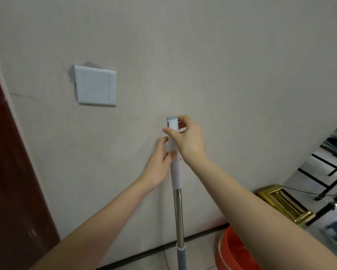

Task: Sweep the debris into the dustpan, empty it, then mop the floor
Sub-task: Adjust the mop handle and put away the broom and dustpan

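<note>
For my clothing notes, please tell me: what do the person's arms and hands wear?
The left hand and right hand are bare: no gloves, and I see no watch, bracelet or ring. The forearms are bare too; no sleeve is in view.

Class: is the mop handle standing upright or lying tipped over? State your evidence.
Upright. The mop handle rises nearly straight from the floor beside the wall; the left hand and right hand grip its white top.

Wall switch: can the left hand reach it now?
Probably yes: only bare wall lies between the left hand and the wall switch, though it must first release the mop handle, which the right hand also holds.
</note>
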A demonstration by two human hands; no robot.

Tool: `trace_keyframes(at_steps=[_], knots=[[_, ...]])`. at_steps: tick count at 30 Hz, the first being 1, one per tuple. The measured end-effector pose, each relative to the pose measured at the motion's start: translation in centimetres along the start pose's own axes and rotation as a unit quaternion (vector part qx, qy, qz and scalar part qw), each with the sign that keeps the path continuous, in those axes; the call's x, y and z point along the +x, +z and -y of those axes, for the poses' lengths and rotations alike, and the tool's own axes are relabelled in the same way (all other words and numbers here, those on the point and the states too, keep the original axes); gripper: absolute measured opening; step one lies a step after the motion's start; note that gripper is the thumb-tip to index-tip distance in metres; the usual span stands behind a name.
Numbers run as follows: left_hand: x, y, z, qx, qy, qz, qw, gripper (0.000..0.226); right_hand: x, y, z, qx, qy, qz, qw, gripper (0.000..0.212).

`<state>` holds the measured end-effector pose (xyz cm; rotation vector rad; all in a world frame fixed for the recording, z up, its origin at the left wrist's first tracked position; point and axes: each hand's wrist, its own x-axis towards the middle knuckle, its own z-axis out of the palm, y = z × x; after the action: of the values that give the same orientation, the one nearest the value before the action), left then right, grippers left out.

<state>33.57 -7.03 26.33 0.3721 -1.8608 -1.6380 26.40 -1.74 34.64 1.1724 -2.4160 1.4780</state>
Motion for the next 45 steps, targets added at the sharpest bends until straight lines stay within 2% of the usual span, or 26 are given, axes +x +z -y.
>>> trace_keyframes(at_steps=[10, 15, 19, 23, 27, 31, 45], knots=[[4.5, -0.6, -2.0, 0.037, 0.022, 0.033, 0.999, 0.032, 3.7, -1.2, 1.2, -0.007, 0.002, -0.056, 0.998, 0.038], [5.6, -0.3, -1.5, 0.056, 0.014, -0.007, 0.998, 0.038, 4.9, -0.7, 0.9, 0.002, 0.005, -0.056, 0.998, 0.036], [4.5, 0.7, -0.6, 0.080, 0.031, -0.082, 0.993, 0.058, 5.2, -0.9, 0.6, 0.025, 0.011, -0.027, 0.999, 0.039], [2.3, 2.5, 2.1, 0.094, 0.014, -0.096, 0.991, 0.085, 5.1, -1.5, -0.4, 0.047, 0.003, 0.044, 0.998, 0.046], [1.4, 3.3, 4.4, 0.142, 0.034, -0.127, 0.981, 0.095, 4.9, -1.5, -1.2, 0.029, -0.008, 0.094, 0.995, 0.052], [1.9, 2.9, 4.9, 0.166, 0.049, -0.131, 0.976, 0.095, 4.9, -0.3, -1.0, 0.039, -0.011, 0.093, 0.995, 0.055], [4.6, 1.5, 5.2, 0.168, 0.068, -0.080, 0.980, 0.089, 6.5, 1.0, -0.9, 0.018, -0.028, 0.009, 0.999, 0.051]])
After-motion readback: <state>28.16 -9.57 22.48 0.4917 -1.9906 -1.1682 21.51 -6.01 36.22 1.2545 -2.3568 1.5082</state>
